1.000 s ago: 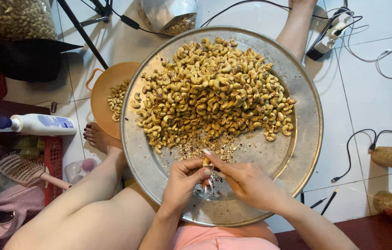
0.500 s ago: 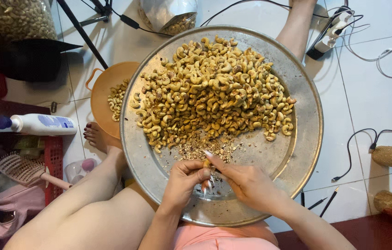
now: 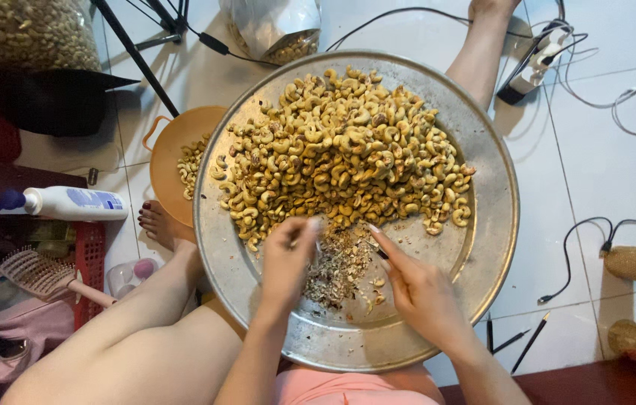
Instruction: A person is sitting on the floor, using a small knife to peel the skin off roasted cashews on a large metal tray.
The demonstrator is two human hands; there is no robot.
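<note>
A big round metal tray (image 3: 438,330) rests over my legs and carries a heap of unpeeled cashew nuts (image 3: 340,150). A small patch of peel scraps (image 3: 336,266) lies at the heap's near edge. My left hand (image 3: 288,259) is blurred, with curled fingertips touching the near edge of the heap; what it holds is hidden. On the other side of the scraps, my right hand (image 3: 419,289) has its index finger stretched out. A small dark tool (image 3: 380,253) is pinched under that finger.
An orange bowl (image 3: 164,154) with some cashews sits half under the tray's left rim. To the left are a white bottle (image 3: 63,202), a hairbrush (image 3: 33,274) and a red basket (image 3: 93,255). Bags of nuts (image 3: 18,30), a power strip (image 3: 539,60), cables (image 3: 618,97) and pens (image 3: 528,341) lie on the tiled floor.
My hands were together over the scraps working on one nut. They have now parted, and the left hand has gone up to the edge of the heap.
</note>
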